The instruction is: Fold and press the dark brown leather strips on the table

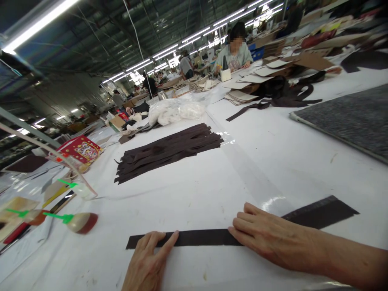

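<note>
Dark brown strip [200,237] on the near part of the white desk [194,194], narrow at left, wider beyond the right hand [266,234], seemingly folded. Left hand [148,256] unclenched, resting lightly across the narrow end; right hand laid over the middle, underside hidden, impossible to tell whether pinching or just pressing. Could crease crooked from uneven pressure, or slide from letting up too soon.

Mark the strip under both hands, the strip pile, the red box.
Strip [202,237], head view: its middle stretch.
Strip pile [169,150], head view: middle of its top.
Red box [86,149], head view: its printed side.
</note>
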`<action>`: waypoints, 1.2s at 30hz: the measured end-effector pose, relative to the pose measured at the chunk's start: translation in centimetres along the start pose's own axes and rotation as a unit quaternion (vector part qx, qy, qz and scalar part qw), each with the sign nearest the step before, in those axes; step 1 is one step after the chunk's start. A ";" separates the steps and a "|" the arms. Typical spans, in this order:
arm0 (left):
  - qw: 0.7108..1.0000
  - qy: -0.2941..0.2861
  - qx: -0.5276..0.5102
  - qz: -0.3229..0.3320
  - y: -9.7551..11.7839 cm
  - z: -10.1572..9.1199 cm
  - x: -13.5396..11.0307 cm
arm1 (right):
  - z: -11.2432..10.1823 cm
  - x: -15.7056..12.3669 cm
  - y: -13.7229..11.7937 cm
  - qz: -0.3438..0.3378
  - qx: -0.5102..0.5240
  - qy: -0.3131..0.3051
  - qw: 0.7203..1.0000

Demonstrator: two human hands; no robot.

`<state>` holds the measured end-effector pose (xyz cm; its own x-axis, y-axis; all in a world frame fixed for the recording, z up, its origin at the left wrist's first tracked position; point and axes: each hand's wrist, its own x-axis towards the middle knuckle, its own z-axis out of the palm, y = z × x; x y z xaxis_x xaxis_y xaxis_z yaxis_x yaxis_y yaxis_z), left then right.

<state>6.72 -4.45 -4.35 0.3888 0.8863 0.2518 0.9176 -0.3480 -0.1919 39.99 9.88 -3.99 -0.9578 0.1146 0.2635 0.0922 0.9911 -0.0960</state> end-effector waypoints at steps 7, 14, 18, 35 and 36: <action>0.992 0.103 -0.069 0.012 6.2 0.1 5.4 | -0.1 -0.6 0.1 -0.004 -0.024 0.019 1.000; 0.973 0.100 -0.181 0.103 10.8 2.5 9.6 | -0.2 -0.7 0.2 -0.004 -0.042 0.002 0.999; 0.975 0.060 -0.166 0.134 9.8 3.3 8.7 | -0.6 -2.2 0.6 -0.003 -0.045 0.006 0.999; 0.988 0.058 -0.033 0.141 10.3 3.1 9.3 | -1.3 -5.1 1.2 0.038 -0.027 0.002 0.999; 0.988 0.058 -0.031 0.140 10.4 3.0 9.3 | -1.3 -5.3 1.3 0.035 -0.031 -0.002 0.999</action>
<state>19.60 1.11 -6.87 0.6316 0.7127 0.3051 0.7746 -0.5959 -0.2117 45.54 10.69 -4.22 -0.9495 0.1832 0.2548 0.1751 0.9830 -0.0544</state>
